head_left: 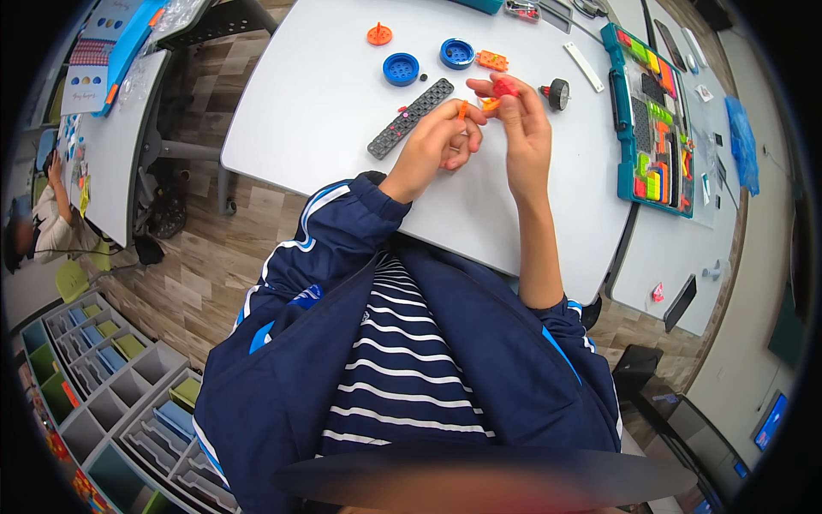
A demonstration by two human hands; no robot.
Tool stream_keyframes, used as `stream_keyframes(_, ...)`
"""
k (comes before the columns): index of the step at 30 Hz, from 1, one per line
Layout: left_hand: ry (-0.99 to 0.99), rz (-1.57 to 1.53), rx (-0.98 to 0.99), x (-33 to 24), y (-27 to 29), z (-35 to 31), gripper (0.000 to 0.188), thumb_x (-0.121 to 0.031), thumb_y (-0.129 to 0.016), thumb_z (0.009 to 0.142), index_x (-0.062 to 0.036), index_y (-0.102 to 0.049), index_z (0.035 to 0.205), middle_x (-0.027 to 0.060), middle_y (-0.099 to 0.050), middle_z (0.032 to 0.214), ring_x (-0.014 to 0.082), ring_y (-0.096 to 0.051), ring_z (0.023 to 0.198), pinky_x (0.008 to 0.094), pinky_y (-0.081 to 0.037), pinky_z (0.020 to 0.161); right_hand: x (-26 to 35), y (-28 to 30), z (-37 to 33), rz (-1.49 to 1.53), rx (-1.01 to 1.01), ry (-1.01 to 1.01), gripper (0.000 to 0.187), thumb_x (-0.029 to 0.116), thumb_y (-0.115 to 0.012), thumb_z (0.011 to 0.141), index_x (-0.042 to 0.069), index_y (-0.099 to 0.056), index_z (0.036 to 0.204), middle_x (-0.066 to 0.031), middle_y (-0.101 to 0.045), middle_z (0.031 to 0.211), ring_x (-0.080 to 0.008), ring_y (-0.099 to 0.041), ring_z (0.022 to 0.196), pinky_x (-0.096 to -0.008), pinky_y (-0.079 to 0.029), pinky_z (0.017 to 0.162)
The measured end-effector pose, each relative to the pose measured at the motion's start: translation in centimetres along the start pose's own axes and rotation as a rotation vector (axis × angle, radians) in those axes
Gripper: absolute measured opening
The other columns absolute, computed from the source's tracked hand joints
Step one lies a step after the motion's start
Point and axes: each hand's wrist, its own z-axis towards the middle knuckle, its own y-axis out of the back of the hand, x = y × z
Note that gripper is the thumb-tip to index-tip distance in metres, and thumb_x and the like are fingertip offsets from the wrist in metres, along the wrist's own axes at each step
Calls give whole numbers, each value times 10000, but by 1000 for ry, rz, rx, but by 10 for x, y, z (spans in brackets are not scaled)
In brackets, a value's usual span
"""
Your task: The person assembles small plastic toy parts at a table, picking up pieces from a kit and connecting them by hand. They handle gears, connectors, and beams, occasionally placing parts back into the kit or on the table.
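Note:
Above the white table my left hand [430,147] is closed, pinching a small orange building piece [462,110] between its fingertips. My right hand [528,137] is closed on a red building piece [505,86], and a yellow-orange piece [489,104] shows just below it at the fingers. The two hands are close together, fingertips nearly meeting. Beside my left hand lies a long dark grey perforated beam [409,120] with small pink and red pegs in it. Right of my right hand, a black wheel [558,94] rests on the table.
Two blue round hubs [401,69] [457,53], an orange disc [379,33] and an orange block [492,60] lie farther back on the table [300,103]. A white strip [584,67] is at right, near a teal case [629,137] of colourful parts. Another person [60,218] sits far left.

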Motion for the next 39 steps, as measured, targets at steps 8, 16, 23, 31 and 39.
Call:
stream_keyframes(8, 56, -127, -20, 3, -5, 1, 314, -358, -430, 1111, -74, -563, 1103, -7, -529, 799, 34, -380, 538, 209, -294, 486, -3, 2, -1, -362, 125, 154, 223, 95, -573, 1022, 23, -632, 1225, -137, -733, 1167, -219, -702, 904, -343, -534, 874)
stream_keyframes(16, -14, 40, -13, 5, -6, 3, 277, -300, -422, 1128, -69, -554, 1052, -52, -434, 740, 17, -355, 537, 200, -285, 480, -15, -12, -15, -536, -41, 242, 215, 83, -587, 1011, -16, -633, 1196, -204, -703, 1039, -348, -712, 900, -397, -560, 780)
stream_keyframes(23, 119, 146, 123, -1, -16, -11, 332, -314, -405, 1130, -75, -500, 921, -80, -320, 640, 29, -306, 504, 217, -237, 460, 10, 35, 7, -157, -482, 126, 240, 194, -467, 1107, -15, -581, 1139, -107, -660, 899, -185, -708, 823, -301, -575, 725)
stream_keyframes(31, 202, 230, 109, -46, -12, 39, 268, -287, -431, 1088, -64, -579, 1077, -49, -477, 740, 30, -304, 544, 208, -251, 497, 16, 100, -2, 4, -721, -23, 372, 300, -496, 1099, -39, -624, 1183, -119, -693, 990, -154, -662, 810, -261, -540, 671)
stream_keyframes(39, 133, 167, 115, -96, 12, 163, 303, -292, -353, 1017, -86, -576, 1032, -17, -519, 785, 56, -349, 548, 233, -297, 525, 36, 91, -8, -29, -630, -29, 345, 250, -533, 1080, -43, -647, 1222, -116, -700, 1000, -127, -647, 809, -234, -510, 671)
